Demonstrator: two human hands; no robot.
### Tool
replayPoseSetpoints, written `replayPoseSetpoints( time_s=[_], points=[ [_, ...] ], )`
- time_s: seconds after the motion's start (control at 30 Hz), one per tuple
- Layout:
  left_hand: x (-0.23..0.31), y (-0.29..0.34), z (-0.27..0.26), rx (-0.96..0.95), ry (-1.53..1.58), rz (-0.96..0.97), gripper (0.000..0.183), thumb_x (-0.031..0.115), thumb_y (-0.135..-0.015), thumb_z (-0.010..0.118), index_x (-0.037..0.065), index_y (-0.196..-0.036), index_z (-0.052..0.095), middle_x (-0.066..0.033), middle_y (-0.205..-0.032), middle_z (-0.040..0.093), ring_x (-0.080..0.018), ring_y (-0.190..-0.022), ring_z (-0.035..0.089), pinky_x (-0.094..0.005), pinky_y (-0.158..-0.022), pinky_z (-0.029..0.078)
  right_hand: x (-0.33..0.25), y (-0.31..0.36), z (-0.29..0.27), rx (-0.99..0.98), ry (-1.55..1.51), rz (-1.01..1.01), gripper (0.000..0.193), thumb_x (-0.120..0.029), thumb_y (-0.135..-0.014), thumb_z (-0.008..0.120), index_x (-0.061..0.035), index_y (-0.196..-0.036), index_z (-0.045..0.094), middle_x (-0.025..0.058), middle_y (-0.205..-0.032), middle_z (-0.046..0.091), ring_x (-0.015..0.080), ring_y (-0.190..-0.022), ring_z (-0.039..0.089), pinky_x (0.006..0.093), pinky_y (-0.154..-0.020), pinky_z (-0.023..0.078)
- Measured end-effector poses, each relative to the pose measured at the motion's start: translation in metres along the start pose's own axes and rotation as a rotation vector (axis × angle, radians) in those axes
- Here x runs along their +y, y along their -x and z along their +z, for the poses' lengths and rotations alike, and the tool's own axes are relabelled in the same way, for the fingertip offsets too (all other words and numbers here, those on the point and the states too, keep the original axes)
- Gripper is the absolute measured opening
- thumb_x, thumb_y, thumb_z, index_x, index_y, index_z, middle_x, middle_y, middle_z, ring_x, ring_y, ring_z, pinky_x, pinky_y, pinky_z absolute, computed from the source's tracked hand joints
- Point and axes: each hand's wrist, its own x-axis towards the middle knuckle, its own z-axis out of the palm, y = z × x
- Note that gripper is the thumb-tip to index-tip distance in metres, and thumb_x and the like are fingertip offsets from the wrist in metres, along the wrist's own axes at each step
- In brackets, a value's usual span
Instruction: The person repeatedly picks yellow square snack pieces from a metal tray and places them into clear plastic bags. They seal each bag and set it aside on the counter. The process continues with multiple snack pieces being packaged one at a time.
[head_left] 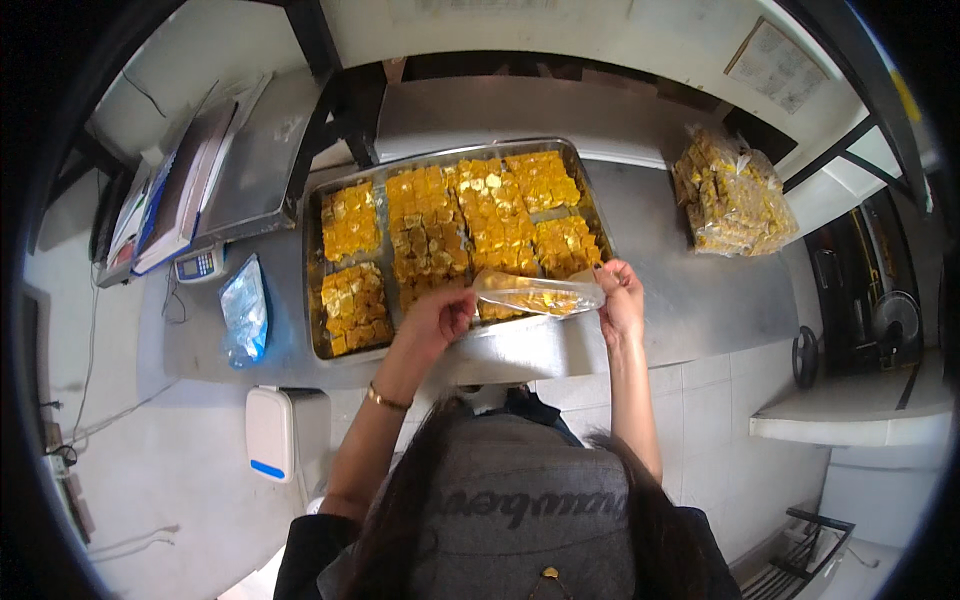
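Observation:
A clear plastic bag (540, 296) is stretched between my two hands over the near edge of a metal tray. My left hand (447, 312) is closed on one end of the bag, and my right hand (621, 297) pinches the other end. Blocks of yellow-orange cut pieces (428, 225) with paler patches fill much of the tray (314, 290). Some pieces show through or behind the bag, and I cannot tell whether any lie inside it.
Clear bags packed with similar yellow pieces (735, 195) stand at the table's right. A blue and clear plastic packet (244, 312) lies left of the tray, near a small scale (200, 264) and upright folders (185, 195). Below stands a white bin (270, 432).

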Motion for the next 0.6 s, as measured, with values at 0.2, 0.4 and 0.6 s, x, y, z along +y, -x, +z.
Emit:
replayPoseSetpoints(
  time_s=[0.2,0.4,0.6],
  points=[
    [0.019,0.004,0.002,0.052,0.025,0.115,0.011,0.012,-0.088,0.054,0.002,-0.084,0.057,-0.0011,-0.071,0.057,-0.0080,-0.061,0.053,-0.0174,-0.053,0.047,-0.020,-0.005,0.027,0.055,0.039,-0.051,0.012,-0.003,-0.085,0.059,-0.0098,-0.090,0.051,-0.0027,-0.068,0.053,0.0024,-0.045,0.031,0.0189,-0.038,0.021],
    [0.009,0.031,-0.015,0.072,-0.862,-0.007,0.018,0.018,-0.084,0.058,0.004,-0.074,0.060,-0.0008,-0.069,0.059,-0.0093,-0.063,0.054,-0.0231,-0.057,0.046,-0.006,0.023,0.000,-0.055,0.166,-0.037,0.012,-0.003,-0.085,0.057,-0.0087,-0.094,0.053,-0.0077,-0.059,0.044,0.0003,-0.043,0.026,0.0186,-0.039,0.018],
    [-0.042,0.032,-0.023,-0.113,-1.432,-0.059,0.025,0.024,-0.080,0.056,0.001,-0.071,0.062,-0.0087,-0.070,0.065,-0.0174,-0.064,0.062,-0.0321,-0.060,0.046,0.028,0.048,-0.052,-0.044,0.328,0.050,0.016,-0.004,-0.085,0.056,-0.0094,-0.100,0.059,-0.0099,-0.066,0.047,-0.0005,-0.047,0.031,0.0173,-0.042,0.023]
  ],
)
